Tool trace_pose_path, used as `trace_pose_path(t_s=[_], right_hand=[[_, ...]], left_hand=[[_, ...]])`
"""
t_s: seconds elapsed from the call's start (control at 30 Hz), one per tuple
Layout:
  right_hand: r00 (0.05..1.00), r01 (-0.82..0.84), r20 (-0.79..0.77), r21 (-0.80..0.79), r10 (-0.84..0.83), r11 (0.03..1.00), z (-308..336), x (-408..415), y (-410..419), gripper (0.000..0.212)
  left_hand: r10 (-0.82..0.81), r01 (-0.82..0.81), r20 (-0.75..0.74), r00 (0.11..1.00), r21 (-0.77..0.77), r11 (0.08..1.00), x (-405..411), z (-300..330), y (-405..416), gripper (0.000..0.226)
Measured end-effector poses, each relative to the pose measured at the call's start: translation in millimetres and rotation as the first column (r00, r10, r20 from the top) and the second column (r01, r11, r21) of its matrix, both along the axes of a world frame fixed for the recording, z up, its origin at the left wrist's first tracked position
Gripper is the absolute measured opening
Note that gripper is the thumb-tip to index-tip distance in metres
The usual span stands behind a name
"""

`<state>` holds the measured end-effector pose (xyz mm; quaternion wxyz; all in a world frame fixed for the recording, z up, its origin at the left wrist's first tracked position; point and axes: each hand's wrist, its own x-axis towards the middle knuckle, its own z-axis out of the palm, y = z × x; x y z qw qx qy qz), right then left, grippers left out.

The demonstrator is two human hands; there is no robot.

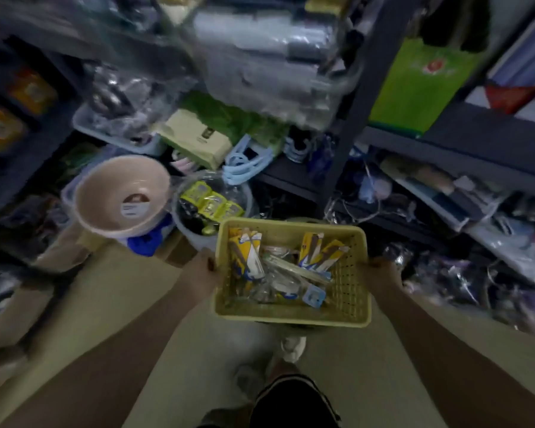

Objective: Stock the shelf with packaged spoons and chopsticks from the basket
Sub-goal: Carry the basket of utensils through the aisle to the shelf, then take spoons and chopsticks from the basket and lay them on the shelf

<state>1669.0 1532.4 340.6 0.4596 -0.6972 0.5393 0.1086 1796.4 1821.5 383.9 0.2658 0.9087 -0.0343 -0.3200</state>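
Note:
A pale yellow perforated plastic basket [349, 291] hangs in front of me, above the floor. My left hand [202, 268] grips its left rim and my right hand [383, 273] grips its right rim. Inside lie yellow-and-blue packs of chopsticks [247, 257] on the left, more such packs [322, 251] on the right, and clear-wrapped spoons [275, 282] in the middle. Dark metal shelves [346, 131] packed with goods stand just beyond the basket. The picture is blurred.
A pinkish plastic basin [122, 196] and a clear bowl with yellow sachets [210, 202] stand on the floor at left. Blue hangers [244, 162] and a beige box [195, 137] lie on the lower shelf. Bagged goods [491, 242] crowd the right shelves. My feet [291, 347] are below.

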Motion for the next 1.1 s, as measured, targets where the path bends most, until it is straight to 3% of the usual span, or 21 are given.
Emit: trace_pose_path(t_s=[0.13,0.3,0.43,0.5,0.57,0.6,0.63,0.67,0.7,0.77,0.83,0.9,1.0,1.1], right_hand=[[0.989,0.141,-0.054,0.071,-0.137,0.988,-55.4,-17.2,-21.2,0.006],[0.963,0.268,-0.069,0.186,-0.259,0.945,-93.3,-28.3,-30.3,0.009],[0.893,0.444,-0.104,0.363,-0.438,0.819,-130.5,-33.4,-21.8,0.025],[0.882,0.467,-0.115,0.347,-0.457,0.813,-148.7,-29.9,-12.5,0.024],[0.872,0.489,-0.117,0.224,-0.474,0.843,-164.3,-20.0,-2.1,0.013],[0.904,0.419,-0.136,0.091,-0.405,0.904,-169.3,-16.3,3.0,0.009],[0.933,0.27,-0.212,-0.119,-0.29,0.955,-171.3,-12.4,7.8,0.021],[0.945,0.014,-0.309,-0.301,-0.111,0.954,-171.8,-8.0,15.5,0.035],[0.934,-0.236,-0.348,-0.421,0.085,0.876,-167.7,0.8,25.9,0.042],[0.85,-0.526,-0.271,-0.398,0.452,0.751,-169.8,22.7,51.7,0.045],[0.777,-0.627,-0.194,-0.159,0.599,0.763,-192.0,37.7,72.1,0.048],[0.785,-0.597,-0.201,0.011,0.586,0.802,-228.4,45.6,84.1,0.051],[0.791,-0.581,-0.27,-0.053,0.549,0.812,-275.2,54.5,91.8,0.061],[0.728,-0.666,-0.376,-0.189,0.573,0.722,-297.5,67.5,89.9,0.059]], left_hand=[[-0.107,0.107,-0.008,0.994,0.007,0.994,31.0,-51.6,-45.2,0.025],[-0.324,0.318,0.071,0.943,0.083,0.944,52.2,-118.7,-86.8,0.042],[-0.422,0.412,0.032,0.906,0.154,0.898,70.6,-176.2,-88.1,0.031],[-0.497,0.486,0.023,0.867,0.175,0.856,81.8,-199.8,-83.4,0.026],[-0.582,0.565,0.014,0.813,0.223,0.795,89.2,-207.7,-82.9,0.022],[-0.613,0.583,0.056,0.788,0.251,0.773,90.8,-211.0,-83.7,0.009],[-0.642,0.592,0.106,0.76,0.296,0.75,90.8,-212.8,-83.7,0.014],[-0.672,0.601,0.154,0.725,0.336,0.725,90.0,-215.8,-82.8,0.03],[-0.705,0.627,0.204,0.679,0.339,0.702,89.3,-219.3,-80.8,0.042],[-0.78,0.724,0.291,0.554,0.294,0.624,88.0,-221.7,-81.0,0.055],[-0.814,0.807,0.339,0.472,0.205,0.553,85.2,-224.9,-82.6,0.049],[-0.84,0.859,0.297,0.455,0.101,0.501,78.4,-226.9,-86.4,0.036],[-0.832,0.848,0.18,0.526,-0.027,0.53,71.5,-234.7,-89.8,0.029],[-0.763,0.766,0.068,0.642,-0.069,0.639,70.0,-244.5,-88.1,0.03]])
